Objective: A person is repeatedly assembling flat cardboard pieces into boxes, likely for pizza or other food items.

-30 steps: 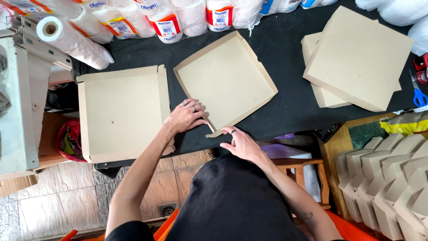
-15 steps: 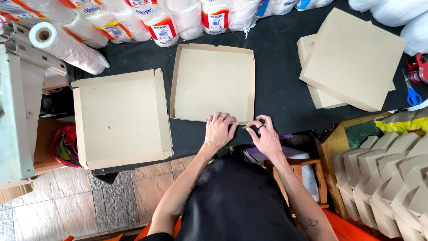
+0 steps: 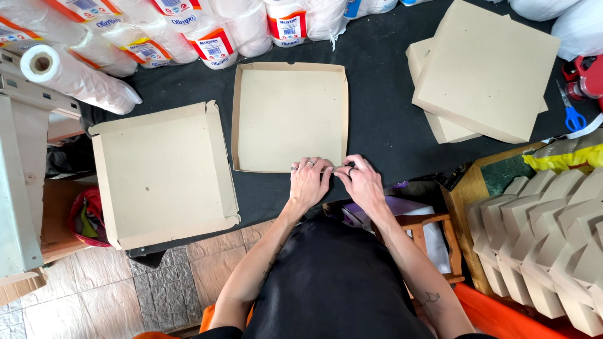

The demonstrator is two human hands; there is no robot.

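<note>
Cardboard box tray [image 3: 289, 116] lay flat, open side up, on the black desk [image 3: 383, 125], roughly centred, its near edge toward the person. Left hand [image 3: 309, 182] rested palm down on the near wall of the tray, fingers [image 3: 306, 168] close together and curled over the edge near the right corner. Right hand [image 3: 361, 182] sat just beside it, touching it; fingers [image 3: 349, 169] bent narrow, pinching at the near right corner of the tray. Whether a flap was gripped between the fingertips could not be told. Tray body extended far from both hands. A second flat tray [image 3: 160, 176] lay to the left, overhanging the near desk edge. Stacked closed boxes [image 3: 487, 75] sat far right. Wrapped paper rolls [image 3: 213, 31] lined the far edge.
</note>
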